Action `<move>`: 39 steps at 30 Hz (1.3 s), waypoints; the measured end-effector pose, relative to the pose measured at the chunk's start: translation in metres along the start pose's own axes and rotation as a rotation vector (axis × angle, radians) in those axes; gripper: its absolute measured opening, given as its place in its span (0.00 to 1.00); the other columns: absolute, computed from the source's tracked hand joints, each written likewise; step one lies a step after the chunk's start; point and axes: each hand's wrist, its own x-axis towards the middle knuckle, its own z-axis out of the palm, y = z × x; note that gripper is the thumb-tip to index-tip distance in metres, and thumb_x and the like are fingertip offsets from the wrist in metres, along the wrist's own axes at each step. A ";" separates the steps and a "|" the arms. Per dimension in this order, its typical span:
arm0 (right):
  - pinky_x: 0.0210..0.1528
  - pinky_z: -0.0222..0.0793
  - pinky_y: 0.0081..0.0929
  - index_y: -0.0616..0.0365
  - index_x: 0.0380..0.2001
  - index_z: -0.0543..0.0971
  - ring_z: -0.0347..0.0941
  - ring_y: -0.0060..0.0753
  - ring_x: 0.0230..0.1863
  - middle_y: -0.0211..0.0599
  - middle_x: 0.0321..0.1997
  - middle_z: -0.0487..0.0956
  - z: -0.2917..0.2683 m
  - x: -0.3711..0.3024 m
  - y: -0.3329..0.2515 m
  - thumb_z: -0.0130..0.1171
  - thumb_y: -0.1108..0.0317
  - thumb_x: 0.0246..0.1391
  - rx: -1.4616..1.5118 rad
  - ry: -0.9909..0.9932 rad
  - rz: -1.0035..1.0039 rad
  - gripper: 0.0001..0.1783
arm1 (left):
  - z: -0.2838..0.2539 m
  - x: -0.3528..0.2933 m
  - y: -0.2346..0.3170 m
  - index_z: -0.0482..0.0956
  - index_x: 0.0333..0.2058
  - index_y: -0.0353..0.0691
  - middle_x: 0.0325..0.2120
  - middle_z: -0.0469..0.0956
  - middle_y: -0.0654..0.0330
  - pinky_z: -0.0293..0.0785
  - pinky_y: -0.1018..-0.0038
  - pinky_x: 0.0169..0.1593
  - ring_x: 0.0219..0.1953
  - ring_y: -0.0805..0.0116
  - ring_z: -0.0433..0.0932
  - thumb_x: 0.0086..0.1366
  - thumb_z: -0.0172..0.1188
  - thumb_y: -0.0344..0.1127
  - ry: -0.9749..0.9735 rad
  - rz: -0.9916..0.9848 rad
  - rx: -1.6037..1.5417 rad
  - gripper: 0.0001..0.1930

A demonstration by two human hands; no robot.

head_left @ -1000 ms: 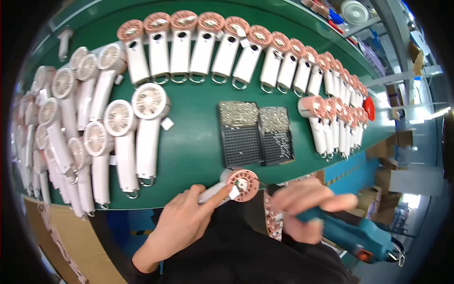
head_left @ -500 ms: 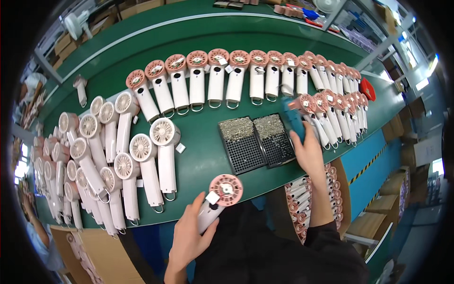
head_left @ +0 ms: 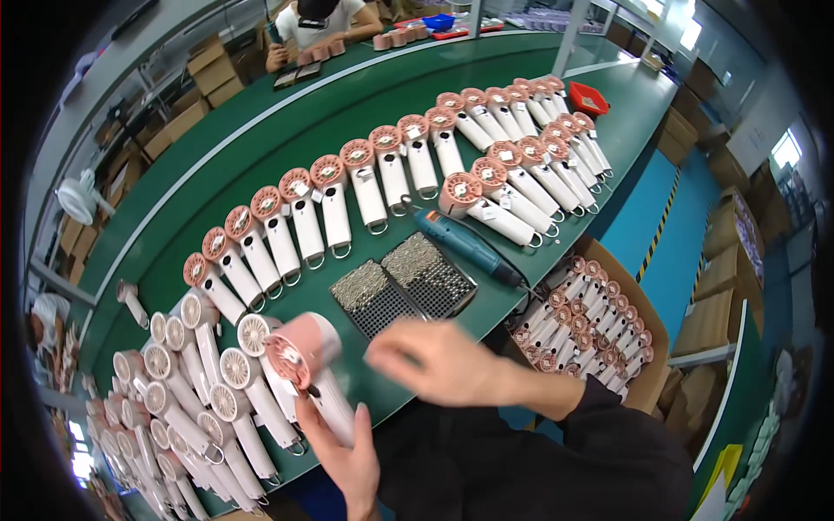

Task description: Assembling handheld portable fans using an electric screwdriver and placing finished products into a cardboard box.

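The left hand [head_left: 347,451] holds a pink-and-white fan [head_left: 308,369] by its handle, fingers wrapped round it, above the near edge of the green counter [head_left: 261,156]. The right hand [head_left: 434,360] hangs just right of the fan's head, blurred; its fingers seem loosely curled, though I cannot tell if they pinch anything. Just beyond it lie two screw trays [head_left: 404,282], then a blue screwdriver [head_left: 465,247]. Rows of fans [head_left: 382,178] cross the counter, more are heaped at left [head_left: 187,391], and a box of fan parts [head_left: 586,326] stands at right
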 end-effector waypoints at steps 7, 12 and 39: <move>0.45 0.70 0.40 0.62 0.57 0.56 0.75 0.55 0.43 0.56 0.43 0.75 -0.005 -0.008 -0.006 0.53 0.63 0.58 0.288 -0.044 0.280 0.28 | 0.068 0.016 0.013 0.36 0.68 0.34 0.68 0.42 0.52 0.45 0.70 0.68 0.68 0.62 0.47 0.56 0.55 0.20 -0.315 0.124 -0.166 0.46; 0.52 0.68 0.32 0.60 0.57 0.64 0.73 0.38 0.48 0.48 0.46 0.75 -0.096 -0.019 0.023 0.62 0.66 0.50 0.085 0.056 0.442 0.32 | 0.109 0.028 0.034 0.45 0.66 0.29 0.66 0.48 0.42 0.46 0.65 0.68 0.67 0.51 0.51 0.56 0.63 0.27 -0.703 0.310 0.027 0.44; 0.56 0.63 0.28 0.60 0.57 0.70 0.71 0.35 0.54 0.42 0.55 0.75 -0.476 -0.007 0.380 0.48 0.62 0.57 -0.452 0.820 0.833 0.26 | 0.086 0.052 0.005 0.80 0.35 0.39 0.25 0.75 0.57 0.71 0.68 0.28 0.27 0.58 0.76 0.53 0.68 0.32 -0.645 0.274 0.322 0.11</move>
